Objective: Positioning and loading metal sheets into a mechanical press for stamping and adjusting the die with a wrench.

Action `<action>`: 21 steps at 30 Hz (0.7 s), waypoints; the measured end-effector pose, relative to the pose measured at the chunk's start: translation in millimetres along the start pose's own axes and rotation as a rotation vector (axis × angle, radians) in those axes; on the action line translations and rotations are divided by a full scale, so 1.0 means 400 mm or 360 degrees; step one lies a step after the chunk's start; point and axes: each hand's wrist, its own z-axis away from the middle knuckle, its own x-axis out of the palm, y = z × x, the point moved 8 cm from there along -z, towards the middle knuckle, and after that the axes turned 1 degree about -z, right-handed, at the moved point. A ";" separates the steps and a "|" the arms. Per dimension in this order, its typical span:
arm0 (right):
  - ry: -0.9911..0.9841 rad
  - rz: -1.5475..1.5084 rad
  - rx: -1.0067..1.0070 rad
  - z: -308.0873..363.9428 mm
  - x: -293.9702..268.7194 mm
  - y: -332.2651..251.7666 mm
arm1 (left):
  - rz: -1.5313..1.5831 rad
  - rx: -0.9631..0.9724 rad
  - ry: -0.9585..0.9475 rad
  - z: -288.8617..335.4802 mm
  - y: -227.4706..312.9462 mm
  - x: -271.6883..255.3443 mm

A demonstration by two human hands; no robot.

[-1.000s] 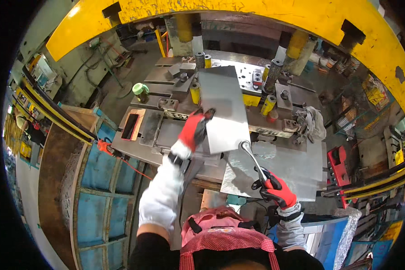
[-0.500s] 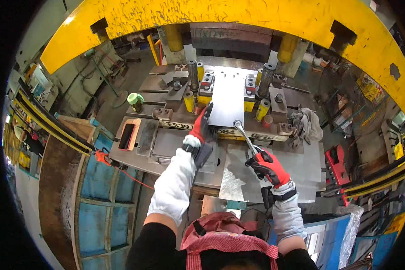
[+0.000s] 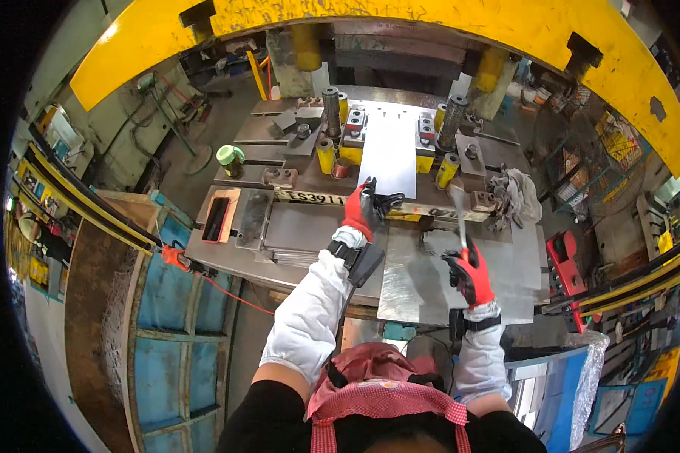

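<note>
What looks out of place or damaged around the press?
A crumpled grey rag lies bunched at the right of the press bed, seemingly left behind. On its left, a phone and green-lidded bottle look like stray personal items. The yellow beam is scuffed.

Smooth silver rectangular metal sheet (image 3: pixel 389 151): lying flat, long sides running away from viewer, top glaring white, near edge partly covered. Slim silver-grey long-shafted metal tool (image 3: pixel 462 223): right of sheet, apart from it, head pointing away; head blurred, seemingly rounded
</note>
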 end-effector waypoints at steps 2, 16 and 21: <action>0.0368 0.0005 -0.0233 0.016 -0.142 0.098 | 0.0053 0.0000 -0.0067 -0.018 -0.001 -0.005; 0.1039 -0.0372 -0.0451 0.062 -0.361 0.328 | 0.0214 -0.0261 -0.0140 -0.055 -0.030 -0.020; 0.0829 -0.0586 -0.0460 0.042 -0.380 0.352 | 0.0216 -0.0274 -0.0035 -0.052 -0.036 -0.019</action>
